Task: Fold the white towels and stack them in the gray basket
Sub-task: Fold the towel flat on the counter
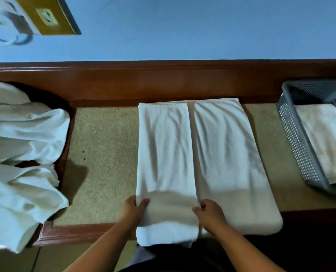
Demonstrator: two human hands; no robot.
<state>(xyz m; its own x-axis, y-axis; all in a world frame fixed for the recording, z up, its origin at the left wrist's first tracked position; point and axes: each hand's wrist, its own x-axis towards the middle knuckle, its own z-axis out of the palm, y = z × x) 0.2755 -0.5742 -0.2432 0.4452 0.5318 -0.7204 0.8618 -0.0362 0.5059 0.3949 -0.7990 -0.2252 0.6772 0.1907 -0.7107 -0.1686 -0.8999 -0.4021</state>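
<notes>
blue wall (202, 26) fills the top of the view, with a yellowish board (47, 16) fixed to it at the upper left. below it a reddish-brown wooden rim (163, 81) frames a speckled beige tabletop (104, 154).

a white towel (228, 144) lies flat in the middle of the tabletop, running from the far rim to the near edge, where its end hangs slightly over. its left part is folded over lengthwise into a long flap (165, 144) that lies on top, with a straight seam down the middle of the towel.

the left hand (133, 211) grips the near left edge of the flap, its fingers (144, 202) pinching the cloth with the thumb on top. the right hand (210, 213) holds the flap's near right edge at the seam, fingers (202, 203) curled and clenched on the cloth. both forearms reach in from the bottom of the view.

a pile of white towels (23, 134) lies rumpled and unfolded at the left, spilling over the tabletop's left rim and well apart from the hands. at the far right stands the gray basket (298, 146), its perforated walls tilted in this wide view and partly cut off by the frame. a folded towel (324, 138) lies flat inside it. the basket is apart from the towel on the tabletop, with a strip of bare beige surface between them.
</notes>
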